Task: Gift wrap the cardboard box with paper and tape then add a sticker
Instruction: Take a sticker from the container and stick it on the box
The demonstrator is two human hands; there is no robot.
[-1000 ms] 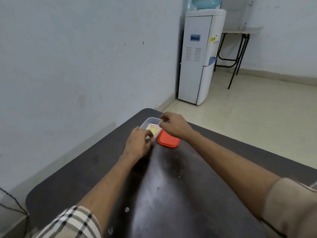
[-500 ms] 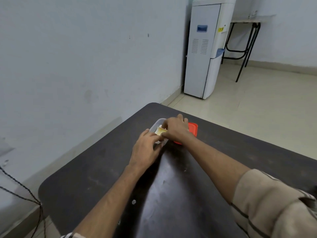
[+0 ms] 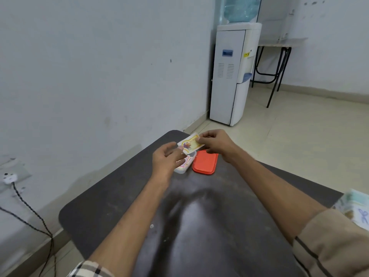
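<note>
My right hand (image 3: 214, 144): pinching a sticker sheet (image 3: 190, 144).
My left hand (image 3: 166, 160): loose, empty.
Tub (image 3: 180, 171): clear, stickers (image 3: 186, 161) inside, red lid (image 3: 205, 162) beside.

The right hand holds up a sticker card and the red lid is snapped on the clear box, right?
No: the head view shows the red lid lying on the table beside the clear box. The right hand does hold up the sticker card.
</note>
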